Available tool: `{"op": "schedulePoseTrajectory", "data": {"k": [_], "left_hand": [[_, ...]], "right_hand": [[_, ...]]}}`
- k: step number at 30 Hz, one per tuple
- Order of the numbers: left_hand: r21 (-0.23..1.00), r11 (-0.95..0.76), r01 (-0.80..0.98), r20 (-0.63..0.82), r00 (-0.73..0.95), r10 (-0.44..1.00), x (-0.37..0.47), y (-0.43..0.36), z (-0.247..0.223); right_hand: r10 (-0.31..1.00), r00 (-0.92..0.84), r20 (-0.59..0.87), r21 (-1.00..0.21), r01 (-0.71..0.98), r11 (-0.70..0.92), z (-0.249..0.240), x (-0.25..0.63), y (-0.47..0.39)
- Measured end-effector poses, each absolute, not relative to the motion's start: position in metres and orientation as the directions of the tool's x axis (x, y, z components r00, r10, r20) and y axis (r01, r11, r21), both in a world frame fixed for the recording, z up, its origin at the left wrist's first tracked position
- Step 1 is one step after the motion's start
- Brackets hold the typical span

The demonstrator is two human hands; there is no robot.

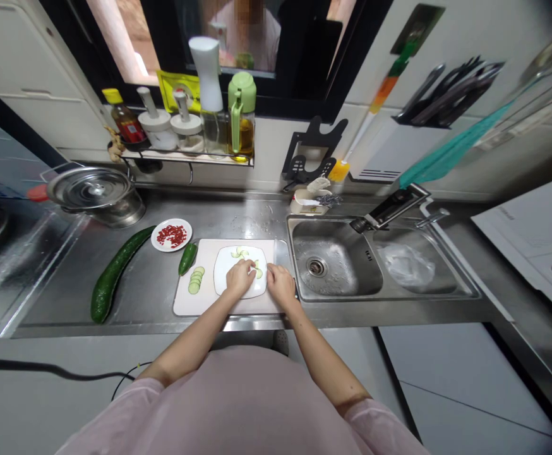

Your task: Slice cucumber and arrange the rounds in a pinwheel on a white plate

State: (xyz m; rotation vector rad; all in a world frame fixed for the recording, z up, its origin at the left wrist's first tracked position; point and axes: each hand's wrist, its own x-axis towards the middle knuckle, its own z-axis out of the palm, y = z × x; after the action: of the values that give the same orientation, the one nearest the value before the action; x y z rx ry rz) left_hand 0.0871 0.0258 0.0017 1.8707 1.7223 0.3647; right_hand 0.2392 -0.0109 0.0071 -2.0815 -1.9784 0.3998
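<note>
A white square plate (pixel 223 278) lies on the pale cutting board (pixel 188 304), with thin cucumber slices (pixel 240 252) near its far edge and more at its right side. Over the middle of the plate is my left hand (pixel 240 278), its fingers pinched beside the right-hand slices; what they grip is too small to make out. My right hand (pixel 280 282) is at the plate's right edge with curled fingers, and its grip is partly hidden. Overlapping slices (pixel 196 280) rest on the board's left part. A cut cucumber piece (pixel 187 259) touches the board's upper left edge.
A long cucumber (pixel 115 278) and a plate of chopped red pieces (pixel 172 235) lie left. Behind them stands a lidded steel pot (pixel 119 205). The double sink (pixel 335 258) is right, with a plastic bag (pixel 406 265) in its far basin. Bottles stand on a wall rack (pixel 186 155).
</note>
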Motion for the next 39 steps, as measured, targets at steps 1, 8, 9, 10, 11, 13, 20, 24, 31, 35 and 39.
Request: {"op": "schedulePoseTrajectory", "data": {"k": [1,8,9,10,11,13,20,24,31,35,39], "left_hand": [[0.575,-0.011,0.818,-0.17,0.133,0.976,0.087,0.026,0.003],[0.692,0.011,0.722,-0.054,0.036,0.998,0.07,0.018,0.017],[0.71,0.012,0.704,-0.032,0.015,0.999,0.065,0.014,0.018],[0.725,0.013,0.689,-0.017,-0.002,1.0,0.061,0.009,0.018],[0.735,0.018,0.678,-0.006,-0.021,1.0,0.057,0.002,0.018],[0.754,0.02,0.656,0.0,-0.03,1.0,0.048,-0.013,0.017],[0.801,0.072,0.595,-0.028,-0.082,0.996,0.022,-0.064,0.01],[0.795,0.176,0.581,-0.07,-0.199,0.977,0.002,-0.075,0.007],[0.601,0.425,0.677,-0.144,-0.431,0.891,-0.041,-0.063,0.014],[0.503,0.478,0.72,-0.147,-0.474,0.868,-0.056,-0.053,0.021],[0.481,0.498,0.722,-0.161,-0.485,0.859,-0.058,-0.051,0.021]], "right_hand": [[0.999,0.043,-0.025,-0.366,0.929,-0.05,0.007,0.239,-0.011],[0.995,0.04,0.092,-0.436,0.9,0.004,0.006,0.245,-0.015],[0.992,0.035,0.12,-0.451,0.892,0.023,0.006,0.247,-0.016],[0.988,0.032,0.148,-0.468,0.883,0.042,0.006,0.249,-0.018],[0.984,0.032,0.176,-0.484,0.873,0.058,0.005,0.251,-0.02],[0.974,0.04,0.224,-0.513,0.854,0.084,0.005,0.255,-0.024],[0.955,0.04,0.295,-0.554,0.821,0.137,0.004,0.26,-0.035],[0.956,0.045,0.291,-0.566,0.813,0.134,0.006,0.26,-0.035],[0.958,0.053,0.28,-0.591,0.797,0.129,0.005,0.255,-0.037],[0.958,0.053,0.281,-0.603,0.787,0.133,0.001,0.253,-0.038],[0.951,0.065,0.302,-0.613,0.777,0.141,-0.002,0.254,-0.039]]}}
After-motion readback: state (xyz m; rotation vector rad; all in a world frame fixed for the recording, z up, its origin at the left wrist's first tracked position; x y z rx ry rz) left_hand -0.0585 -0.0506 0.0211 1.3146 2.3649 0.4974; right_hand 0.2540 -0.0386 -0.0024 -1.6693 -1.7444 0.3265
